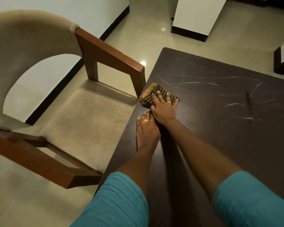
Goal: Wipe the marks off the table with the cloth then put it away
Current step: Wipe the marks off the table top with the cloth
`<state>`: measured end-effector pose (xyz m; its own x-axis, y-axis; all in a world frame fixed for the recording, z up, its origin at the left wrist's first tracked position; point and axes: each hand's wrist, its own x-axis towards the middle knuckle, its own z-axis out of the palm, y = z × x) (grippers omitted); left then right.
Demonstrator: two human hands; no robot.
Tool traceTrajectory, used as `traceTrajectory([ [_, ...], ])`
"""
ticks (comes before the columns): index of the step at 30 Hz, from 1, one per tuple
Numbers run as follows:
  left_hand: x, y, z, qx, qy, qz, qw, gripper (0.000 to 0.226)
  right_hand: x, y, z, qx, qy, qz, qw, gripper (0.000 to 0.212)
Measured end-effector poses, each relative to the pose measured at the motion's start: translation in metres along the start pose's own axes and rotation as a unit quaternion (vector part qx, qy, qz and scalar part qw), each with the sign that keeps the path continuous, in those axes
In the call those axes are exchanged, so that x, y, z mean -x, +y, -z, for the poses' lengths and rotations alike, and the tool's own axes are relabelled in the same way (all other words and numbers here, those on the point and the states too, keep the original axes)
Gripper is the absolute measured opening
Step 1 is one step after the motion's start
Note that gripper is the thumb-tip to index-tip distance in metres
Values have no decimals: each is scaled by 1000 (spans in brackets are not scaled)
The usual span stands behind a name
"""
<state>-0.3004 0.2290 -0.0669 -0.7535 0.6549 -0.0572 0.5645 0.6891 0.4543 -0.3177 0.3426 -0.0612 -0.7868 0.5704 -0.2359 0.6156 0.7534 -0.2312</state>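
R hand (164,110) flat, fingers spread, presses folded checked woven cloth (149,93) at smooth dark tabletop (203,153) left edge; L hand (147,130) flat alongside; chalky marks (195,83) beyond.

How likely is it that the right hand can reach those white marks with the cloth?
Probably yes. The right hand presses the cloth near the left edge of the table, and nothing stands between it and the nearest marks.

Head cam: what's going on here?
A person presses a folded checked cloth flat onto the dark table near its left edge with the right hand, fingers spread. The left hand lies flat on the table just behind, partly under the right. White marks streak the tabletop farther right, not yet wiped. A cushioned chair stands beside the table.
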Motion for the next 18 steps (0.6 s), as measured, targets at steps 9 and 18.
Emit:
traceTrajectory([
  [9,-2,-4,-10,1,10,-1,1000,47,-70,39,32,19,-15,-8,1000,51],
  [18,-7,-3,-13,-9,4,9,1000,47,-78,46,45,-30,18,-47,998,52],
])
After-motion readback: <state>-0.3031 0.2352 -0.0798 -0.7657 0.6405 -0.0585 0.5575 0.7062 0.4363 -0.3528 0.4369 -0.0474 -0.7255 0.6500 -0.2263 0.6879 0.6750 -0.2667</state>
